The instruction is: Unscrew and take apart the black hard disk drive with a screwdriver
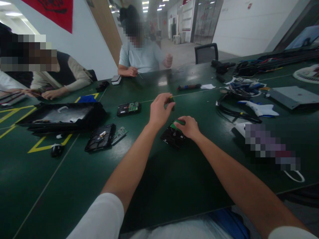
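My left hand point(160, 109) is closed around a screwdriver point(171, 101) with a dark, yellow-marked handle, held upright over a hard drive. Most of its shaft cannot be made out. The black hard drive point(171, 136) lies on the table with part of its green circuit board point(173, 126) showing. At its right side, my right hand point(189, 127) has thumb and fingers bent onto the drive, covering its far right corner. To the left are an opened drive casing point(101, 137), a loose circuit board point(119, 135) and another hard drive point(129, 108).
Black trays point(62, 114) and a mouse-like black object point(56, 150) are on the left. On the right lie cables point(243, 88), a white-blue glove point(263, 109), a grey metal box point(296, 96) and a blurred-out package point(269, 142). Two co-workers sit across the green table point(149, 186).
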Available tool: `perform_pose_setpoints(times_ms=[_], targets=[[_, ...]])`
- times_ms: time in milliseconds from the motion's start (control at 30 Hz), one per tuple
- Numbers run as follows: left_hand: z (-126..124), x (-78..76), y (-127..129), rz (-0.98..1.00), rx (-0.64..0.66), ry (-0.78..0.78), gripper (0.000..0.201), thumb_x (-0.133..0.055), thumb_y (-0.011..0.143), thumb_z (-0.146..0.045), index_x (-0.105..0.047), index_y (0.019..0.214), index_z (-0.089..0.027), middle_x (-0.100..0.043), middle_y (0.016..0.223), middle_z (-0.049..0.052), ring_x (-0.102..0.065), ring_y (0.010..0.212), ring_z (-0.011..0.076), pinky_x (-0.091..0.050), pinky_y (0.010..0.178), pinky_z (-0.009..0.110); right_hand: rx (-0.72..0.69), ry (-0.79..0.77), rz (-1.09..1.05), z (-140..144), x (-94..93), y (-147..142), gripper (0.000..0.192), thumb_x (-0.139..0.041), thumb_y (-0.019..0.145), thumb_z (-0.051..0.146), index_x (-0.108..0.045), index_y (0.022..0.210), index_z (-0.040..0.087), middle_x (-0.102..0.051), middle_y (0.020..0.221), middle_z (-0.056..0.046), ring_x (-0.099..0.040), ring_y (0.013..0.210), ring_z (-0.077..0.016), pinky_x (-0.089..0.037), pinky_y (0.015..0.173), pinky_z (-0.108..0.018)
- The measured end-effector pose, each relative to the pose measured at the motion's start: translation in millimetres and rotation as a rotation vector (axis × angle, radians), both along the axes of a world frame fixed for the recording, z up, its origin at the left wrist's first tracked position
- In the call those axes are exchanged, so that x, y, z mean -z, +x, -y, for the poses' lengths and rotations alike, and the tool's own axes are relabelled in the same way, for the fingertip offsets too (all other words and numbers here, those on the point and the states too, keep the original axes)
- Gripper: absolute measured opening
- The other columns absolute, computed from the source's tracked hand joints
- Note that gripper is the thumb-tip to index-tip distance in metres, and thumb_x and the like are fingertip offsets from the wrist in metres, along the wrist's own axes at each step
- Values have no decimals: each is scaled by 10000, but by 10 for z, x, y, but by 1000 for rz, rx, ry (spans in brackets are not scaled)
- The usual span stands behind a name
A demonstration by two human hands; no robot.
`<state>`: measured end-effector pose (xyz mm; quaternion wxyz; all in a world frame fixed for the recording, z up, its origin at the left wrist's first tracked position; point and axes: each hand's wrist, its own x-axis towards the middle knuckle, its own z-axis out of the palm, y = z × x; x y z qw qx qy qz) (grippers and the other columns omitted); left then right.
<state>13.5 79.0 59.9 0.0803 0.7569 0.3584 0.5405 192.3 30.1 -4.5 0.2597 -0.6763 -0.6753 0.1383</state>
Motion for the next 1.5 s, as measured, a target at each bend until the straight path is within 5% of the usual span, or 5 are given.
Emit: perform_pose_setpoints(times_ms=[367, 567, 900, 1167, 1500], targets=[[8, -22, -31, -59, -40, 23, 342, -647, 976, -96, -726, 1273, -246, -715, 1228, 77, -722, 1033, 194, -622, 966, 367, -11, 13, 14, -24, 35, 14, 381, -711, 989, 534, -786, 1239, 257, -775, 1269, -94, -699, 1144, -313, -527, 953, -447], [-22, 27, -7, -27, -14, 30, 307, -728, 969, -169, -688, 1268, -222, -731, 1322, 99, -739, 1141, 215, -647, 992, 373, -6, 17, 0, -20, 37, 14, 385, -705, 992, 543, -783, 1229, 250, -774, 1274, -94, -703, 1140, -305, -525, 953, -438], [22, -6, 5, -4, -20, -25, 274, -788, 945, -220, -632, 1170, -246, -726, 1179, 62, -743, 971, 189, -646, 889, 352, -7, 5, 7, -12, 10, 9, 384, -705, 994, 532, -784, 1238, 246, -768, 1298, -100, -703, 1153, -315, -533, 950, -458], [20, -51, -35, -95, -86, 42, 344, -617, 979, -77, -714, 1252, -262, -677, 1204, 81, -700, 1061, 215, -620, 973, 387, -5, 7, -1, -18, 18, 9, 356, -720, 984, 521, -793, 1221, 266, -777, 1280, -92, -701, 1165, -314, -539, 968, -454], [21, 36, 47, 3, 30, -15, 294, -759, 961, -185, -599, 1199, -249, -715, 1264, 75, -739, 1154, 213, -637, 978, 377, -9, 2, 14, -7, -10, -7, 383, -710, 988, 524, -790, 1238, 244, -770, 1304, -102, -702, 1176, -324, -538, 962, -461]])
